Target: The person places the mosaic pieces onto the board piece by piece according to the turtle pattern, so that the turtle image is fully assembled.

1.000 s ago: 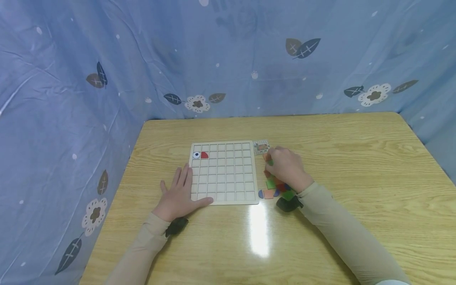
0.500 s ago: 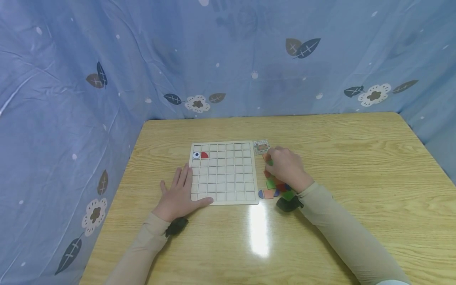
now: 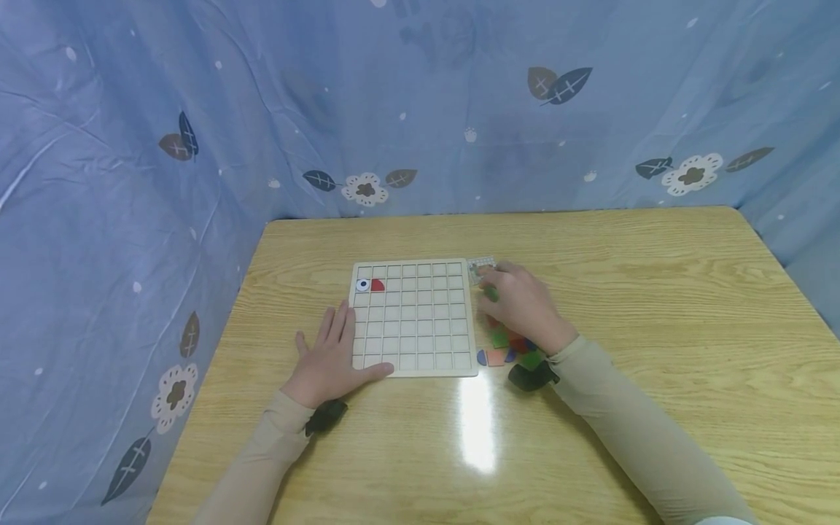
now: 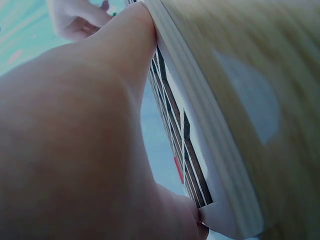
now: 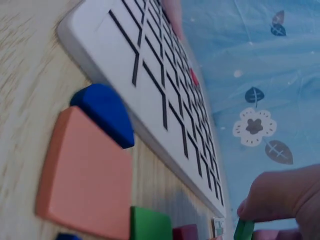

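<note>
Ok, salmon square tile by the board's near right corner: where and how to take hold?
Probably catch the salmon square tile by its free near edge, low, from the near side: it lies flat, with that edge's thickness exposed in the right wrist view. A blue half-round sits beside its left edge, another blue piece at its right, a green tile behind.

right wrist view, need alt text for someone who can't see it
A right hand pinches a green piece at the lower right. A salmon square piece and a blue rounded piece lie on a wood-grain table beside a pale gridded board, with a blue flowered curtain behind.
</note>
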Tool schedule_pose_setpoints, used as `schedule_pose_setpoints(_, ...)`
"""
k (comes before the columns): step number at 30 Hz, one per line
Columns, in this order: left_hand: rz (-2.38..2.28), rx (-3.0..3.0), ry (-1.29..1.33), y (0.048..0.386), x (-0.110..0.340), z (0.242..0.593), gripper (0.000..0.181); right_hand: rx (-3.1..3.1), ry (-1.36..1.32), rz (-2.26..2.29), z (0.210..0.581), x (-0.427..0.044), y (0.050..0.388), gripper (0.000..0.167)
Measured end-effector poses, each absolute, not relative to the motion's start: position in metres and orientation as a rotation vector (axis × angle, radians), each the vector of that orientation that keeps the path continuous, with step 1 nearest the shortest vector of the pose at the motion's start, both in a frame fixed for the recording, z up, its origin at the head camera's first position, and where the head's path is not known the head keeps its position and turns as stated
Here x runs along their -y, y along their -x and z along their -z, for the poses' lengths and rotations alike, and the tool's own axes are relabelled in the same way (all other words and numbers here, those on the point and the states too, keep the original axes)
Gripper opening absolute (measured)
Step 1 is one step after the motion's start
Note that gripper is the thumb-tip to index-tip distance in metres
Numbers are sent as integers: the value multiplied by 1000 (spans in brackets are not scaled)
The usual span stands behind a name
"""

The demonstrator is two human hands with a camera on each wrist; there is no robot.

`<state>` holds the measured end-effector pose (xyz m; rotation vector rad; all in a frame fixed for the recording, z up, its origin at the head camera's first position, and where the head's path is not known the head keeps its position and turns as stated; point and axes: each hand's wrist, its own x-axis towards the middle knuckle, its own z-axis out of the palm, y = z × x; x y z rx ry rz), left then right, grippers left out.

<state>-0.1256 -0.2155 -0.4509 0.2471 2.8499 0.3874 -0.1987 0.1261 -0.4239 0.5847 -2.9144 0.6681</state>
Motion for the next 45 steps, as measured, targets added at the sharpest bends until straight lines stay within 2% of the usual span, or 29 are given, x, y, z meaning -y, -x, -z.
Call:
schedule_pose_setpoints(17, -343, -2841, -235, 125, 215, 448, 129, 2773, -909, -746, 412, -69, 211, 17)
schedule_pose_setpoints(34, -351, -2851, -247, 125, 214, 446, 128, 2829, -1154, -775, 411, 2, 227, 21)
schedule_pose_setpoints(45, -359, -2833, -245, 125, 215, 442, 129, 2869, -1164, -838, 416, 32, 236, 20)
